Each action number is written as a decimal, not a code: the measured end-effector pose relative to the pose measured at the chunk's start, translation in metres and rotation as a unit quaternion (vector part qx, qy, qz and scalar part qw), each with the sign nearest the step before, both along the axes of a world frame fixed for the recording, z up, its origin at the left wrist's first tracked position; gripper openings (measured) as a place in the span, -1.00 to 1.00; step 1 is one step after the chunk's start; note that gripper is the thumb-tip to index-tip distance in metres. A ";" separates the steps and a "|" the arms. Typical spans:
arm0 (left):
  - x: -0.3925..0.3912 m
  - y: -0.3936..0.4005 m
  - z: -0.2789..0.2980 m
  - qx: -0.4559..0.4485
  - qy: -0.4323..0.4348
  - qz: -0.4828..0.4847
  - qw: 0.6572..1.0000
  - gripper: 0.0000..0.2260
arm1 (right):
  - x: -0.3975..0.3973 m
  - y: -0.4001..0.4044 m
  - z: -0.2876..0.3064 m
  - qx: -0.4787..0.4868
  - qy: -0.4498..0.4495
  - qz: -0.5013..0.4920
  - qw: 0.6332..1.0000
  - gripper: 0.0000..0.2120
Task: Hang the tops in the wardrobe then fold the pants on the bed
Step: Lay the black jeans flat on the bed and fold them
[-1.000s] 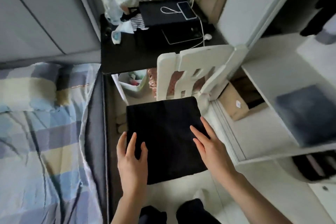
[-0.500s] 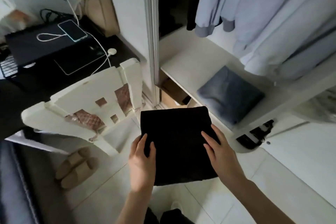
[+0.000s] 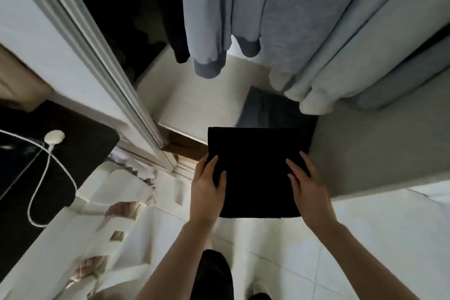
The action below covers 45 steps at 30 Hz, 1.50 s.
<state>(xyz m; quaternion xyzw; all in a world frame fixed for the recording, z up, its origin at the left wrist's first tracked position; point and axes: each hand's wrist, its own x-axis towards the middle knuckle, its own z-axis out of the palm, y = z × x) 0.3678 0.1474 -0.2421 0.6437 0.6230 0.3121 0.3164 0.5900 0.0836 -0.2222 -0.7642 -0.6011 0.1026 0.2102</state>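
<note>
The open wardrobe (image 3: 146, 95) holds pale blue tops (image 3: 304, 19) hanging above 1 folded grey garment (image 3: 272, 112) on its shelf (image 3: 194, 95). 2 hands carry 1 folded black pants (image 3: 255, 170) before it: left hand (image 3: 207, 192) and right hand (image 3: 309, 187) each grip an edge.

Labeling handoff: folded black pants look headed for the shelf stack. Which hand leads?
Probably right. The right hand grips the folded black pants on the side toward the folded grey garment on the wardrobe shelf. The left hand sits nearer the door frame.
</note>
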 end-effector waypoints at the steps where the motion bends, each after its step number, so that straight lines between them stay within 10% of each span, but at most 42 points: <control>1: 0.002 0.019 -0.004 0.007 -0.005 -0.026 1.000 -0.64 | -0.001 0.012 -0.002 0.001 -0.010 -0.023 1.000 -0.66; 13: 0.086 0.187 -0.054 0.201 -0.096 -0.146 0.964 -0.69 | 0.051 0.124 -0.039 0.172 -0.073 -0.160 0.969 -0.66; 20: 0.109 0.212 -0.167 -0.163 0.001 -0.176 0.971 -0.47 | 0.075 0.141 -0.151 -0.109 0.026 -0.252 0.961 -0.50; 29: 0.105 0.201 -0.162 0.003 -0.110 -0.114 0.987 -0.55 | 0.070 0.139 -0.145 0.041 -0.028 -0.295 0.954 -0.54; 45: 0.092 0.176 -0.157 -0.112 0.155 -0.218 0.957 -0.44 | 0.050 0.123 -0.141 -0.231 -0.013 -0.254 0.939 -0.30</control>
